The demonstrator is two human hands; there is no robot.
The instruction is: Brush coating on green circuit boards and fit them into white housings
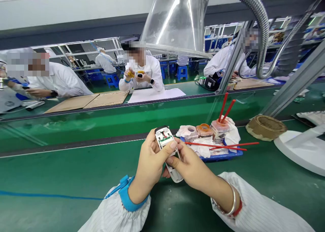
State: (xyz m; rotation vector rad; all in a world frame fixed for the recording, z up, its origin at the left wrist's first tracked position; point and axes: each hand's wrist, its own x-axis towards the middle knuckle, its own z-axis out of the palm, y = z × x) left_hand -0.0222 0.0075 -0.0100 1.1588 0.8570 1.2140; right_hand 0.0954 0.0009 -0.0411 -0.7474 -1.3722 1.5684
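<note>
A white plastic housing with a black top end, a green circuit board and a red wire inside is held above the green bench. My left hand wraps its left side, the thumb lying across the front. On the right side, my right hand grips the same housing, its thumb near the middle. Both thumbs are close together on the part. A blue wrist strap with a blue cord is around my left wrist.
A blue tray with small jars, white wipes and red sticks stands beyond my right hand. Right of it are a brown tape roll and a white round base. A clear hood hangs above. Co-workers sit beyond the green partition.
</note>
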